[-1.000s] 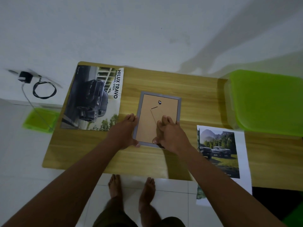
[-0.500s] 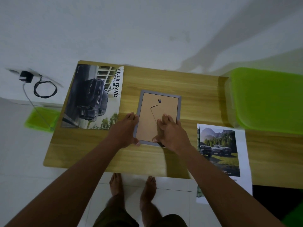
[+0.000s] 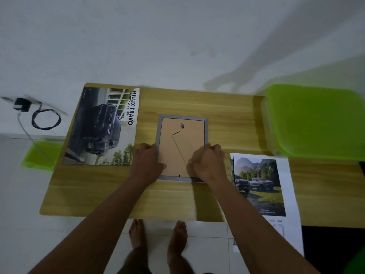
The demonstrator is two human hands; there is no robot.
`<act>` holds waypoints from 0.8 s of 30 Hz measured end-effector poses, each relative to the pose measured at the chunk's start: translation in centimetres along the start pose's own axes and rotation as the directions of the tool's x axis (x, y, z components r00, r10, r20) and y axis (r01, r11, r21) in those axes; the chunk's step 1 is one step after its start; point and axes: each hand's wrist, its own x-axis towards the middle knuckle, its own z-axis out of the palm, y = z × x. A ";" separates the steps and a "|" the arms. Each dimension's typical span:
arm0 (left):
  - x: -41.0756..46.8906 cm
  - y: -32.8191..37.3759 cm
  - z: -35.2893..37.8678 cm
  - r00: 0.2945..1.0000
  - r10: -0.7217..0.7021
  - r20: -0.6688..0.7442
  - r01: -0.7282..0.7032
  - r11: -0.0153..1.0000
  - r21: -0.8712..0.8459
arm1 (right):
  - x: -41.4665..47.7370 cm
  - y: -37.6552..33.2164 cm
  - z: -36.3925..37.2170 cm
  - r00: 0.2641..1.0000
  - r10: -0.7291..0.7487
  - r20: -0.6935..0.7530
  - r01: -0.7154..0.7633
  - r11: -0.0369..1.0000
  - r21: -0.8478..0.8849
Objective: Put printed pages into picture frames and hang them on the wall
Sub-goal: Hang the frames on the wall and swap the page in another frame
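Observation:
A grey picture frame [image 3: 181, 119] lies face down in the middle of the wooden table [image 3: 227, 119], its brown backing board with a small hanger up. My left hand [image 3: 147, 162] grips the frame's left edge, thumb on the backing. My right hand [image 3: 208, 165] grips the right edge near the lower right corner, fingers curled over it. A printed page with two trucks in a mountain scene [image 3: 258, 184] lies to the right, hanging over the table's front edge. A large truck brochure [image 3: 102, 127] lies at the left.
A green plastic lidded box [image 3: 316, 121] stands at the table's right end. On the floor at left are a black charger with a coiled cable [image 3: 39, 115] and a green lid [image 3: 41, 155]. A white wall rises behind the table. My bare feet stand below the front edge.
My right hand has slid from the middle of the backing board to the frame's right edge and curled over it. My left hand's fingers have curled tighter on the left edge.

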 end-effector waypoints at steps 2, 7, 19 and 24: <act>0.0 0.0 0.2 1.000 -0.013 0.001 0.013 0.998 -0.059 | 0.2 -0.3 0.0 0.999 0.027 0.019 -0.028 0.998 0.063; 0.0 0.1 0.4 0.999 -0.049 0.002 0.049 0.981 -0.187 | 0.4 0.1 0.4 0.995 0.086 0.052 -0.097 0.959 0.266; 0.0 0.6 -1.1 0.982 -0.155 0.108 0.181 0.607 -0.774 | -0.4 0.7 -0.3 0.988 0.132 0.075 -0.146 0.687 0.712; -0.7 1.4 -3.2 0.993 -0.057 0.101 0.116 0.525 -0.843 | -1.5 -0.3 -1.7 0.994 0.112 0.017 -0.086 0.640 0.763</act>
